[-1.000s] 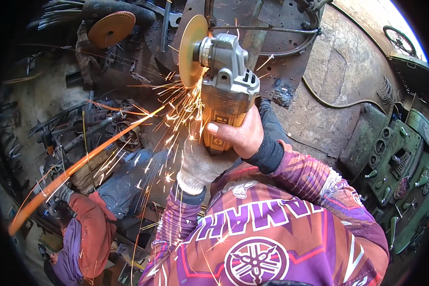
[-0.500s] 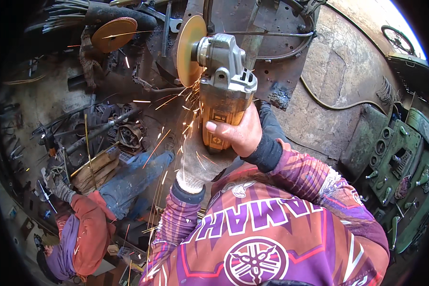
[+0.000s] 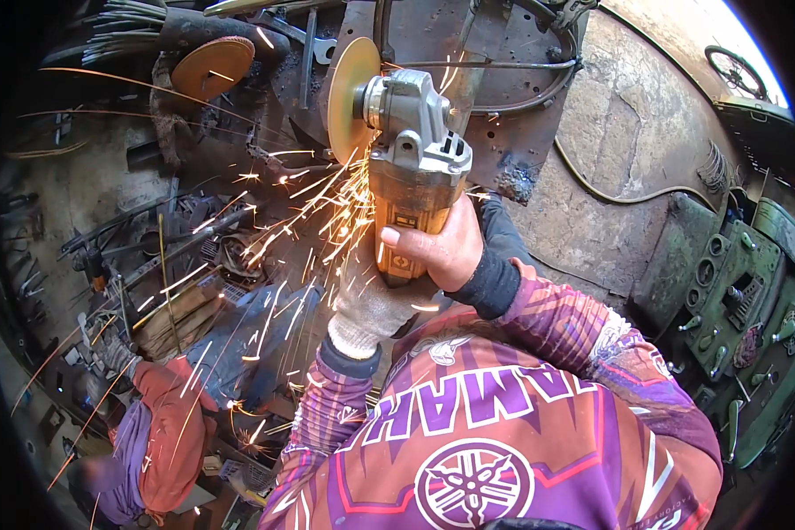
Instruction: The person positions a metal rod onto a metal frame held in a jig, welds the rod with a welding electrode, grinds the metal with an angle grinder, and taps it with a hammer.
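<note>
An angle grinder with a silver head and a yellow-and-black body is held upright in front of me. My bare right hand wraps round the body, thumb across its face. My left hand, in a pale knitted glove, is closed round the grinder's lower end; most of its fingers are hidden behind the tool. A tan cutting disc stands on edge at the grinder's head, over a dark metal bench. Bright sparks spray down and left from below the disc. The exact cutting spot is hidden.
A bent metal rod lies on the bench. Another disc and a bundle of rods are at upper left. A person in a red top crouches at lower left amid scrap. Green machinery stands right; a hose crosses the floor.
The spark spray has grown denser and reaches farther left, over the crouching person. The grinder's head has dropped slightly toward me; both hands keep their hold.
</note>
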Tool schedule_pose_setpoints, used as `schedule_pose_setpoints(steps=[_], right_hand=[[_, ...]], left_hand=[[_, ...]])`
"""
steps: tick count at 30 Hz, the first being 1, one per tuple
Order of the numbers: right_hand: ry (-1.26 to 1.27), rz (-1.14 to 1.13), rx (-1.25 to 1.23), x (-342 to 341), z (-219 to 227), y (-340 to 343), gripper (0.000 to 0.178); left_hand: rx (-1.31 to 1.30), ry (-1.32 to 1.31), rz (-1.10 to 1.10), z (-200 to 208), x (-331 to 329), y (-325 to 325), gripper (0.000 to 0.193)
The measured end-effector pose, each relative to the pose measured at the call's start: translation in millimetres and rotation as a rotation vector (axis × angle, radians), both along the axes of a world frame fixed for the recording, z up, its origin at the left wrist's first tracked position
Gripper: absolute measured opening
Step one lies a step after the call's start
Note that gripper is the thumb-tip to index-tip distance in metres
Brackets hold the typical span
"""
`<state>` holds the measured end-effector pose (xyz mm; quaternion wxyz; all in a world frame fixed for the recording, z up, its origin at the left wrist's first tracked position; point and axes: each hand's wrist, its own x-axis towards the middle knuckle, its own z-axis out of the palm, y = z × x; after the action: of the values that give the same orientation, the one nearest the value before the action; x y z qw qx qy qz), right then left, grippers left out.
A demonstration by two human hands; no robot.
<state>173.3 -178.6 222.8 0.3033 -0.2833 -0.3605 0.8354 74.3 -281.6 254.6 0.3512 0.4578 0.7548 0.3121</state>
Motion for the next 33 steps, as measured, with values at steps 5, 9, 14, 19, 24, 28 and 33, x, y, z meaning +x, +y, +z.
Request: schedule_pose_setpoints(steps=[5,9,14,19,24,28,33], right_hand=[[0.005,0.031,-0.031,-0.1,1.7,3.5,0.057],[0.019,0.024,-0.039,-1.2,0.4,4.0,0.06],[0.013,0.034,-0.026,2.3,0.5,-0.8,0.061],[-0.033,0.059,0.051,5.9,-8.6,-16.0,0.063],[-0.032,0.092,-0.051,4.5,-5.7,-15.4,0.062],[-0.044,0.052,-0.044,2.7,-7.8,-14.6,0.062],[-0.073,0.058,-0.04,1.1,-6.4,-11.1,0.062]], left_hand=[[-0.096,-0.059,0.043,4.0,0.5,8.3,0.069],[-0.103,-0.056,0.01,0.2,-0.9,9.0,0.071],[-0.175,0.013,0.048,2.4,3.0,-2.0,0.069],[-0.103,0.074,-0.021,-4.4,7.8,-14.2,0.081],[-0.126,0.023,0.006,-4.5,4.7,-15.4,0.082],[-0.151,0.071,-0.028,-9.8,-0.4,-15.8,0.083],[-0.145,-0.006,0.015,-16.3,-2.1,-14.7,0.084]])
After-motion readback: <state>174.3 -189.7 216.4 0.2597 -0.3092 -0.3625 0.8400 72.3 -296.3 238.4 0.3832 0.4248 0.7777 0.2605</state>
